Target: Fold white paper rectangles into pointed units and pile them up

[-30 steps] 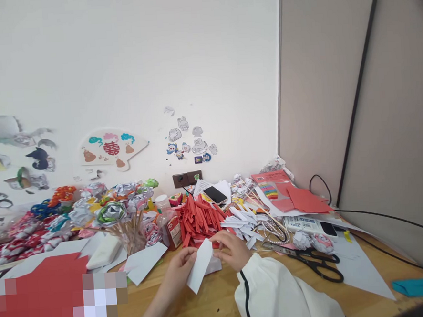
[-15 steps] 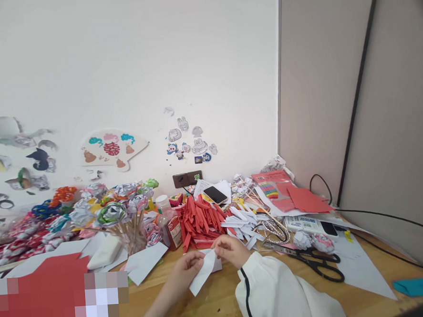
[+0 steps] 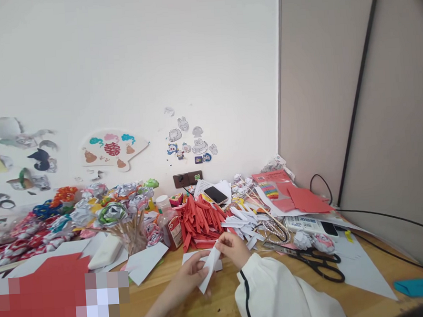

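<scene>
My left hand and my right hand both pinch a narrow white paper strip just above the wooden desk. The strip runs slantwise, its top end at the right fingers, its lower end by the left palm. Behind the hands lies a pile of folded red paper strips, with folded white paper pieces to its right. A flat white sheet lies under the hands.
Black scissors lie right of my sleeve. Paper flowers on sticks, a small bottle, a phone, red sheets and cables crowd the desk. A teal paper sits at the far right. A large red sheet covers the left.
The white strip has grown narrower and turned more upright between my fingers. My left hand slid down along it, toward me. My right hand stayed near the top end.
</scene>
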Demonstrator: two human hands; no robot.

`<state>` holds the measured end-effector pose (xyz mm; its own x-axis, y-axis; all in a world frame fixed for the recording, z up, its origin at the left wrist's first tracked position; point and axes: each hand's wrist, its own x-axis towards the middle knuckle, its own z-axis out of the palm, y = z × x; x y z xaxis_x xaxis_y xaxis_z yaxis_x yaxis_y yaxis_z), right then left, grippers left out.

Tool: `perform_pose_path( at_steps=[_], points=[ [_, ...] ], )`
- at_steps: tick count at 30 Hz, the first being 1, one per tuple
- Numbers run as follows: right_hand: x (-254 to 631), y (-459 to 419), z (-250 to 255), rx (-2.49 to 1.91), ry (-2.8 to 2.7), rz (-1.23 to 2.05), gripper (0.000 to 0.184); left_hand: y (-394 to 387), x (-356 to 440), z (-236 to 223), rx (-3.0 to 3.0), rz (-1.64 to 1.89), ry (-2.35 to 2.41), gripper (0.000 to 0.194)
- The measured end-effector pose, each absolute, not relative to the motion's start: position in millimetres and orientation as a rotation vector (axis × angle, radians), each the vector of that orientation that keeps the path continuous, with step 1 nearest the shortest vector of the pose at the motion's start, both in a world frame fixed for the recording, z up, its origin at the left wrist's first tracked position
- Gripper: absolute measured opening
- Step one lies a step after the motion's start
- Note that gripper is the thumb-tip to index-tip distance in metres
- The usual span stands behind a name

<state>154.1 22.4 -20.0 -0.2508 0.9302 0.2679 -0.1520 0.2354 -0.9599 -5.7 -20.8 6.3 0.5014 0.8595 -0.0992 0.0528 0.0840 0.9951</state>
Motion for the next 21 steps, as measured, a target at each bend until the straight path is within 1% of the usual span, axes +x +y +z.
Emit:
perform_pose_path(
  at_steps=[2,5,7,13,15,17,21],
  points=[
    [153,22,-22,-0.827,-1.427,1.193,0.029,-21,-2,4,1.362,0.749,0.910,0.044],
    [151,21,-24,-0.866,-1.422,1.100,0.027,-19,4,-1,1.418,0.795,0.945,0.045],
    [150,20,-22,-0.862,-1.400,1.099,0.027,-17,6,-5,1.428,0.827,0.954,0.043],
    [157,23,-15,-0.755,-1.365,1.412,0.036,-13,3,-12,1.455,0.894,1.037,0.037],
    [158,24,-16,-0.756,-1.334,1.449,0.037,-14,3,-12,1.517,0.905,1.098,0.035],
    [157,25,-17,-0.790,-1.296,1.401,0.034,-16,5,-10,1.619,0.931,1.159,0.034],
    [155,23,-18,-0.860,-1.278,1.201,0.023,-22,8,-2,1.834,0.992,1.243,0.031]
  ],
)
